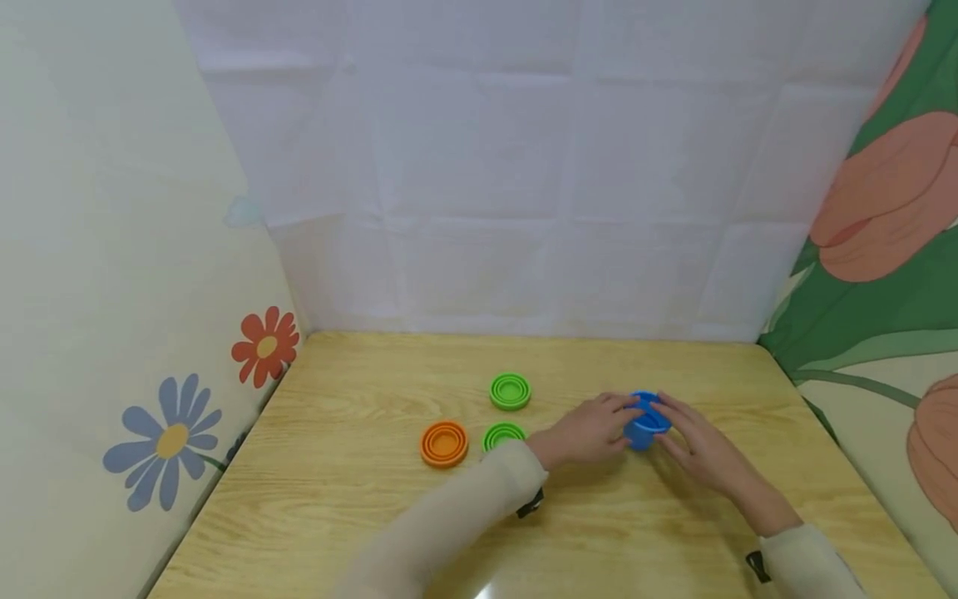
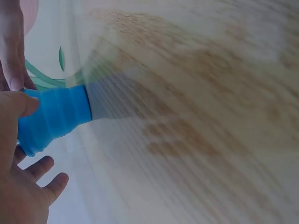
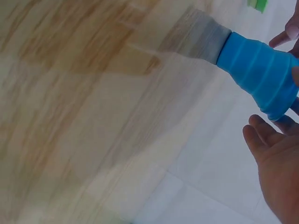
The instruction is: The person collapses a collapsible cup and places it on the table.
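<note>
An expanded blue collapsible cup (image 1: 641, 436) with ringed, stepped walls stands upright on the table at the right, wider at its rim. From its left, my left hand (image 1: 590, 428) holds the rim, the thumb lying over the cup (image 2: 56, 114) in the left wrist view and some fingers spread free. On the other side my right hand (image 1: 702, 451) pinches the rim between thumb and fingers. Part of the cup's upper edge is hidden by fingers in each view.
Left of the hands lie a flattened orange collapsible cup (image 1: 444, 444) and a flattened green one (image 1: 511, 391). A second green cup (image 1: 503, 433) is partly covered by the left sleeve. The wooden table (image 1: 359, 399) meets white cloth behind and flowered cloth at both sides.
</note>
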The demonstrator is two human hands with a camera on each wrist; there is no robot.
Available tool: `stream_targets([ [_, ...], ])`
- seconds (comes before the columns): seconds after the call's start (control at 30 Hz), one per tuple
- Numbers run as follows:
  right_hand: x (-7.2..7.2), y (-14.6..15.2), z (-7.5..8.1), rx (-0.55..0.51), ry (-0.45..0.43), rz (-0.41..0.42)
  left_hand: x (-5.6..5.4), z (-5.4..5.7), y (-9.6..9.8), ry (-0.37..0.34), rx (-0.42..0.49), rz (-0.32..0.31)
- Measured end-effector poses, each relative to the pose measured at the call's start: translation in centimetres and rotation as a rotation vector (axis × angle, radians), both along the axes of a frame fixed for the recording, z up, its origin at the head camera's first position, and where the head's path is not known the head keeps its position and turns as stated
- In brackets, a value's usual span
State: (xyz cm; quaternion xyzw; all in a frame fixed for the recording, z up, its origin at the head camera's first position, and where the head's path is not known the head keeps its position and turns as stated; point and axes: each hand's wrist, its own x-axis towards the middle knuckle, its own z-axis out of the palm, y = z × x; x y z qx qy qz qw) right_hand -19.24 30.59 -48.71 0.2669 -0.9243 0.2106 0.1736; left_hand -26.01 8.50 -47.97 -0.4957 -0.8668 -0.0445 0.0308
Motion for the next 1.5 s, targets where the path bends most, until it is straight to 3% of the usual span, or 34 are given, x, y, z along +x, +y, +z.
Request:
stream_targets([
  [0.27,-0.6,0.2,-0.4,-0.017,0.112,0.020,-0.2,0.3,0.3,-0.043,0.094,-0.007],
  [0.37,-0.7,0.2,-0.4,-0.076,0.112,0.031,-0.1,0.8,0.2,-0.097,0.120,0.019],
  [0.57,-0.4,-0.3,0.3,-0.204,0.053,0.041,0.3,1.8,-0.4,-0.253,0.259,0.099],
  [0.73,0.0,-1.2,0.8,-0.305,0.010,0.032,0.9,2.5,-1.6,-0.322,0.360,0.127],
  [0.93,0.5,-2.6,0.9,-0.389,0.000,0.132,1.9,3.2,-3.8,-0.311,0.396,0.131],
  [1.1,1.1,-3.9,1.6,-0.423,-0.046,0.123,2.9,4.0,-5.2,-0.310,0.397,0.162],
  [1.5,2.1,-7.5,2.8,-0.474,-0.184,0.254,4.1,4.5,-9.7,-0.525,0.494,0.095],
])
